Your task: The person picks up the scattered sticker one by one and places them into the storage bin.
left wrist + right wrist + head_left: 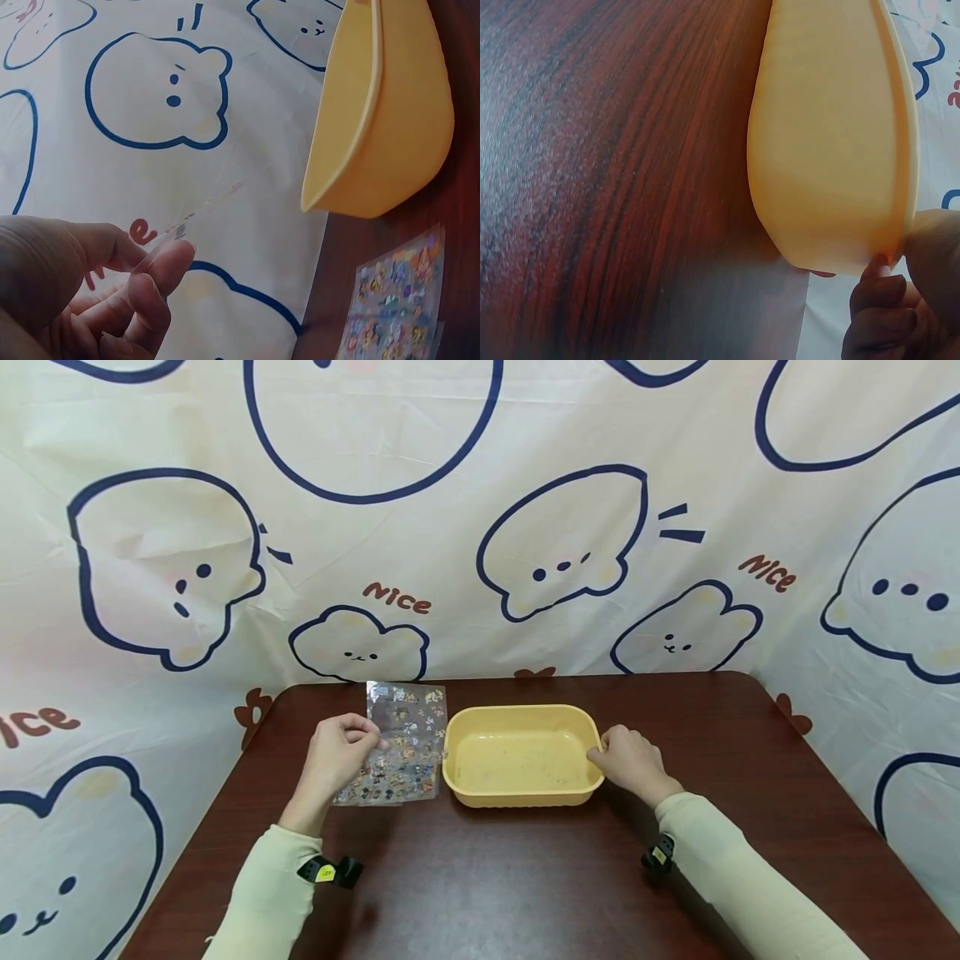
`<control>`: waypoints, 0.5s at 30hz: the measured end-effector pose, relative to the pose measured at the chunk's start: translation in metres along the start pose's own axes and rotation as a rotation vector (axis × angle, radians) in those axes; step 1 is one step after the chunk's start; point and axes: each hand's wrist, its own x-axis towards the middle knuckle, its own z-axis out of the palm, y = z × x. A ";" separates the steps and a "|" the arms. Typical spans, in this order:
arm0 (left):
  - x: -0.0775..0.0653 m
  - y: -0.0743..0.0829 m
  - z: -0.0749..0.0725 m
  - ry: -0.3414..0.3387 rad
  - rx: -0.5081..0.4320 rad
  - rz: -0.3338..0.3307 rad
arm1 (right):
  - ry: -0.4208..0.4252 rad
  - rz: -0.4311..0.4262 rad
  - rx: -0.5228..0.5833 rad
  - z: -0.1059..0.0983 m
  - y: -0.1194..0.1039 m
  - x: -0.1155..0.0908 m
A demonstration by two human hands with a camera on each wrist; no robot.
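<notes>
My left hand (pixel 341 756) pinches a clear sticker sheet (pixel 408 710) by its left edge, between thumb and fingers. Seen nearly edge-on in the left wrist view, that sheet (pixel 199 210) is a thin slanted strip. More sticker sheets (pixel 401 787) with small colourful figures lie on the table below it. Just to their right stands a yellow plastic basin (pixel 525 799). The fingers and thumb of my right hand (pixel 632 760) grip its right rim, the thumb on one side and the fingertips on the outer wall.
The dark brown wooden table (pixel 480 885) ends at the back and sides against a cream cloth (pixel 450 552) printed with blue cartoon outlines. A black wrist camera (pixel 330 871) sits on the left sleeve, another wrist camera (pixel 658 856) on the right.
</notes>
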 end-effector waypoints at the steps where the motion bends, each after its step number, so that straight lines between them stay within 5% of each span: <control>1: 0.000 0.000 0.002 -0.005 -0.003 0.000 | -0.002 0.002 0.000 0.000 0.000 0.000; 15: 0.004 0.005 0.023 -0.048 -0.027 0.016 | -0.023 0.008 -0.001 0.000 0.000 0.001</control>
